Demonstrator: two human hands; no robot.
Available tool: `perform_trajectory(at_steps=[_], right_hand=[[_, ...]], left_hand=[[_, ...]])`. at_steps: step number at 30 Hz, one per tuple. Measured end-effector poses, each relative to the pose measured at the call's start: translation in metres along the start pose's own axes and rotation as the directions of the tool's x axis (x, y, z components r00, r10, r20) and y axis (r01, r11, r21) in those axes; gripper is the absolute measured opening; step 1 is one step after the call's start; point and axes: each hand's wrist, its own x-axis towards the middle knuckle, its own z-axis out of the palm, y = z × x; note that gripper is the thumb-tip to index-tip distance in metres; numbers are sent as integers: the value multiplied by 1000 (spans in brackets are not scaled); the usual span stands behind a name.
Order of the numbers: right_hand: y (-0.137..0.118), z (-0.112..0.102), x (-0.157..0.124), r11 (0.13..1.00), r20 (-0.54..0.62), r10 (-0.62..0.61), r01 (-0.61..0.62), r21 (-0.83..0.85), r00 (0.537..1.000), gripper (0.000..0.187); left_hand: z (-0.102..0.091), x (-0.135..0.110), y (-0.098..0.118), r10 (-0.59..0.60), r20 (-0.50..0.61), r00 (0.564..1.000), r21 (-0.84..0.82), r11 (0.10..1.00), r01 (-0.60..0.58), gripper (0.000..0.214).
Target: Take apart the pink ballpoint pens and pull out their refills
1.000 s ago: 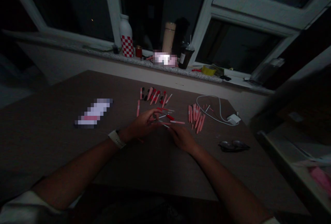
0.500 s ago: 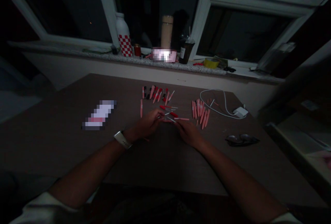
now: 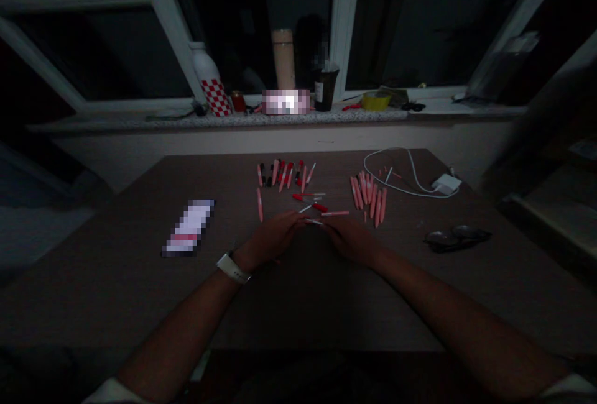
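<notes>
Two grips are held curled together above the bench [image 3: 116,292], the left hand [image 3: 269,237] and right hand [image 3: 351,240] meeting at a thin pink pen part [image 3: 313,222]; whether it is pinched cannot be told. Loose red pen parts [image 3: 310,199] are lying just beyond, between a cluster of pens [image 3: 283,175] and a cluster of pink pens [image 3: 369,197].

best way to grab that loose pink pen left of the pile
Probably pinch the pink pen around its middle from above, coming in from its left with the left hand. It lies flat and alone, its length running roughly toward the person, and the cluster of pens sits to its right, away from the fingers.
</notes>
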Motion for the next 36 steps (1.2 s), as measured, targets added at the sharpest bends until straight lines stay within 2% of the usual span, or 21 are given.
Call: perform_trajectory(at_steps=[9,16,21,33,36], right_hand=[[-1,1,-2,999,-2,-34,34,18,999,35],[-3,0,-3,997,1,-1,2,-82,1000,36],[-7,-2,-3,994,31,25,-22,-108,999,36],[-7,-2,-2,997,43,56,-53,-61,998,37],[-7,-3,-2,995,44,70,-66,-71,997,36]], left_hand=[[1,0,1,7,42,999,3,1000,-7,33],[-5,2,13,-1,81,997,59,998,-4,37],[-4,1,12,-13,91,996,101,995,4,40],[-7,2,12,-23,-36,999,32,999,25,26],[-8,1,11,-11,-36,999,37,999,12,27]])
